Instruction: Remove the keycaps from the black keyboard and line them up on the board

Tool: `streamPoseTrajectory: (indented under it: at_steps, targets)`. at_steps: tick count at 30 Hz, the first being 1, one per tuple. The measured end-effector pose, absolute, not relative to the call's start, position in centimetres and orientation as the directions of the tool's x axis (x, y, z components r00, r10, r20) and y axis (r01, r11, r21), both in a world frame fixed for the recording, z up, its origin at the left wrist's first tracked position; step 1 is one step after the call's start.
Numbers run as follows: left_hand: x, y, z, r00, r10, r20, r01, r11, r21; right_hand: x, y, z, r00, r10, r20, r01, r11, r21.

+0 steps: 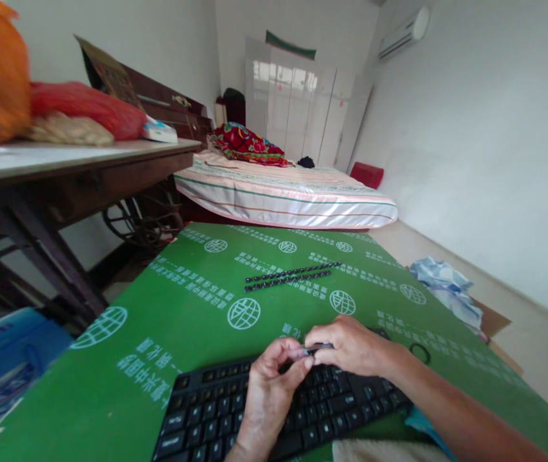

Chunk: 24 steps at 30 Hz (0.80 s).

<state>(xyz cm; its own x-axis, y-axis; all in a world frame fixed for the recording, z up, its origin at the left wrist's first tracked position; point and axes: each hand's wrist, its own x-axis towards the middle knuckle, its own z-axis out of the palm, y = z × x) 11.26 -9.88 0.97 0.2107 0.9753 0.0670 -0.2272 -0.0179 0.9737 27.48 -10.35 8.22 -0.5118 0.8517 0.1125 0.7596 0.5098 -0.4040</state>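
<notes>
Head view, keyboard [323, 393] lying crosswise

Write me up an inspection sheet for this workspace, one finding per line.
Surface: green tabletop, printed with white globes and writing.
Job's things: black keyboard at the near side, partly hidden by the hands; two rows of small dark pieces farther back; another small dark piece at the fingertips.
Clutter: thin black ring to the right of the keyboard.
Hands: right hand holds the small dark piece; left hand meets it there, though whether it grips too is unclear.
Cables: nothing seen.
Surroundings: bed beyond the tabletop; side table with bags and blue box at left; air conditioner on the right wall.
</notes>
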Motion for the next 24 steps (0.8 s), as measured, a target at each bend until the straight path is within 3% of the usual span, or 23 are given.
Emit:
streamPoseTrajectory:
  at_steps: [3, 6, 11, 24]
  targets:
    - [11.4, -10.0, 1.2, 0.176, 0.982, 0.066, -0.167, -0.037, 0.985, 29.5, -8.6, 7.5, -0.472, 0.871, 0.136, 0.714, 0.468, -0.521]
    - [11.6, -10.0, 1.0, 0.157, 0.984, 0.089, -0.097, -0.074, 0.993, 32.9, -5.5, 6.5, -0.307, 0.939, 0.152, 0.733, 0.336, -0.592]
    - [11.6, -10.1, 0.3, 0.196, 0.967, 0.164, 0.077, -0.181, 0.98, 39.0, 0.6, 4.5, 0.002, 0.992, 0.127, 0.903, 0.053, -0.427]
    - [11.5, -10.3, -1.3, 0.216, 0.92, 0.328, 0.246, -0.376, 0.893, 43.4, 8.1, 0.3, 0.061, 0.998, 0.017, 0.934, -0.051, -0.354]
